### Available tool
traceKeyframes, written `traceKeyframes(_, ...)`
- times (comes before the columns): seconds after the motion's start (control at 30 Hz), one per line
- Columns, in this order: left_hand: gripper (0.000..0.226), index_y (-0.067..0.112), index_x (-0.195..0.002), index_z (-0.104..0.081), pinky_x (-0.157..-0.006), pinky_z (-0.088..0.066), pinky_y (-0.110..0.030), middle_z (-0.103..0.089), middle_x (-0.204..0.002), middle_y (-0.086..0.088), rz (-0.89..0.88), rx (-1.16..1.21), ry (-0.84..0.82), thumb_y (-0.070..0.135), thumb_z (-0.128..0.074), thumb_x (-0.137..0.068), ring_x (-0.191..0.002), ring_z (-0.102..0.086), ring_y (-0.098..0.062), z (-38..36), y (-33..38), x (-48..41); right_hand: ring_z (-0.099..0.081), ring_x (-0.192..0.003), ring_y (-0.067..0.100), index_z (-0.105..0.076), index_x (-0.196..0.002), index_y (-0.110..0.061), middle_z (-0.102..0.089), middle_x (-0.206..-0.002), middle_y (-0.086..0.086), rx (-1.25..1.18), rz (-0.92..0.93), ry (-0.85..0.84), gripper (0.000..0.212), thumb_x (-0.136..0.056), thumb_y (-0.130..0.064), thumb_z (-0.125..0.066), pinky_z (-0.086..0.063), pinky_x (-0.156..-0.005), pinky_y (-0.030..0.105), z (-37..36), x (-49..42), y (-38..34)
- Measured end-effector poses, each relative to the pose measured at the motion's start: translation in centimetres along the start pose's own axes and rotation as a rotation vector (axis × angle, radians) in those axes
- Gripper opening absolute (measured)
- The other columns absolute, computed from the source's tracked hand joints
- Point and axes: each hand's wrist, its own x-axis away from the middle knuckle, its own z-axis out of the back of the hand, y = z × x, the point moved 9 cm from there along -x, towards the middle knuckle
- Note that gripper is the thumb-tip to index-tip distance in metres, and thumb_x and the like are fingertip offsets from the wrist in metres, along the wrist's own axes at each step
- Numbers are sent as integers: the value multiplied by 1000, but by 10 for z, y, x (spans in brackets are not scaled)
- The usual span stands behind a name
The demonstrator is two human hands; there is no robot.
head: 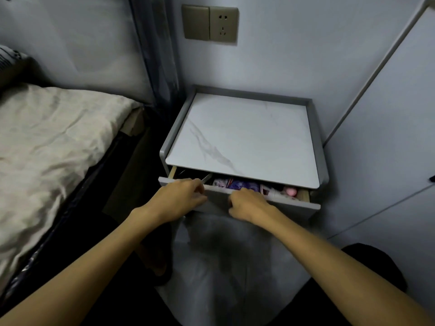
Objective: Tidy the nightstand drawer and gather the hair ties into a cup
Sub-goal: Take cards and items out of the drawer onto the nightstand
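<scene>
A grey nightstand (244,137) with a white marbled top stands against the wall. Its top drawer (292,207) is pulled out a little way. My left hand (179,198) grips the drawer's front edge near its left end, fingers curled over the rim. My right hand (247,203) grips the same edge near the middle. Through the narrow gap I see purple and white packets (237,184), a pink round item (292,192) at the right and a thin metal piece (206,178) at the left. No hair ties or cup are visible.
A bed (51,142) with a crumpled beige sheet lies on the left, close to the nightstand. A wall socket (210,24) sits above. A white cabinet door (388,137) stands to the right. My knees are at the bottom of the view.
</scene>
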Motion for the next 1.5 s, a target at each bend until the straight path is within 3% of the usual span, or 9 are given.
traceKeyframes(0.17, 33, 23, -120, -58, -92, -49, -39, -61, -122, 1, -34, 62, 6, 44, -57, -95, -109, -59, -18, -13, -8, 2, -64, -96, 32, -71, -92, -28, -69, -106, 3, -127, -15, 220, 21, -87, -27, -50, -48, -76, 35, 30, 20, 12)
traceKeyframes(0.33, 32, 26, -119, -56, -79, -46, -32, -67, -112, 0, -4, -73, -132, 48, -52, -96, -100, -62, -18, -37, -13, 10, -65, -89, 24, -71, -93, -18, -71, -101, 5, -187, -29, -128, 27, -90, -31, -48, -54, -84, 41, -30, 29, 28)
traceKeyframes(0.63, 31, 25, -113, -57, -68, -41, -29, -67, -104, 0, 33, -194, -148, 50, -50, -97, -88, -62, -18, -44, -23, 6, -66, -89, 12, -75, -107, -22, -72, -101, -8, -426, 114, -296, 22, -92, -31, -62, -54, -81, 31, -61, 49, 16)
traceKeyframes(0.8, 37, 26, -129, -52, -78, -46, -29, -62, -126, 0, -6, -186, -78, 42, -56, -96, -107, -62, -20, -44, -25, 3, -63, -77, 4, -74, -111, -22, -68, -91, -12, -474, 132, -412, 23, -90, -29, -67, -50, -61, 16, -76, 53, 10)
traceKeyframes(0.97, 53, 23, -141, -43, -89, -48, -34, -51, -142, -1, -81, -253, -124, 45, -57, -94, -120, -57, -22, -62, -21, -1, -64, -78, 5, -71, -115, -18, -71, -97, -4, -521, 107, -476, 26, -90, -27, -67, -55, -68, 19, -79, 51, 11)
traceKeyframes(1.07, 54, 23, -139, -42, -93, -47, -36, -49, -143, -2, -125, -316, -171, 46, -58, -93, -122, -54, -23, -77, -19, -4, -66, -90, 10, -65, -123, -21, -70, -109, 1, -421, 72, -258, 38, -88, -33, -70, -56, -83, 31, -62, 33, 24)
traceKeyframes(1.13, 62, 22, -143, -36, -95, -47, -40, -47, -143, -6, -139, -396, -202, 46, -60, -91, -124, -53, -28, -85, -19, -8, -54, -115, 16, -50, -138, -25, -55, -131, -1, -182, 38, -64, 65, -81, -44, -74, -49, -95, 39, -50, 18, 36)
traceKeyframes(1.27, 70, 20, -149, -26, -96, -48, -42, -45, -144, -11, -146, -538, -226, 44, -60, -92, -124, -53, -33, -95, -17, -14, -24, -138, 28, -21, -152, -25, -23, -150, 7, 66, 0, -42, 111, -65, -63, -78, -34, -109, 47, -68, -5, 42)
traceKeyframes(1.5, 60, 18, -144, -33, -93, -47, -39, -32, -151, -13, -67, -544, -239, 40, -57, -94, -123, -52, -37, -102, -32, -23, -32, -131, 28, -25, -147, -18, -32, -148, 11, 86, 16, 17, 106, -65, -57, -81, -33, -107, 42, -79, -21, 33)
